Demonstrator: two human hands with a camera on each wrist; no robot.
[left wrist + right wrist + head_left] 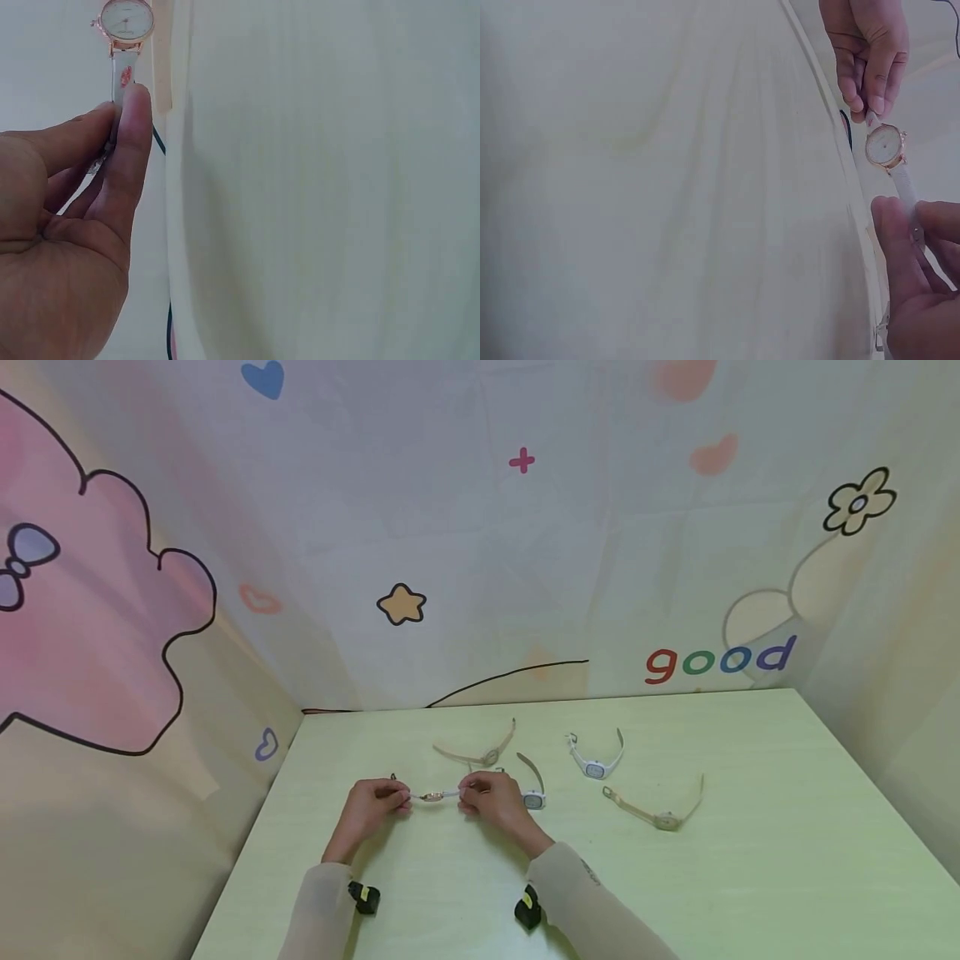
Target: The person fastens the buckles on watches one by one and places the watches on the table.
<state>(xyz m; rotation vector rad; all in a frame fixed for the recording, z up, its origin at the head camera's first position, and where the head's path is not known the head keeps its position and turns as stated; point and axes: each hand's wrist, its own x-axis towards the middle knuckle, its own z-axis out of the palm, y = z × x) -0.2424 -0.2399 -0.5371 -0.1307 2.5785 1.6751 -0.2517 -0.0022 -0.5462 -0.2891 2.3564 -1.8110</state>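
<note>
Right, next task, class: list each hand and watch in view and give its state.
Held watch: unfastened, strap halves extended to either side
Left hand: pinching one strap half
Right hand: pinching the other
Far tan watch: unfastened, strap ends apart
White watch: unfastened, ends apart
Rightmost beige watch: unfastened, ends apart
Half-hidden watch: fastening unclear

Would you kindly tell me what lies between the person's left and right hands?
A round-faced watch spans the stretch between the left hand and the right hand, each pinching its pale strap; the right wrist view shows this.
</note>
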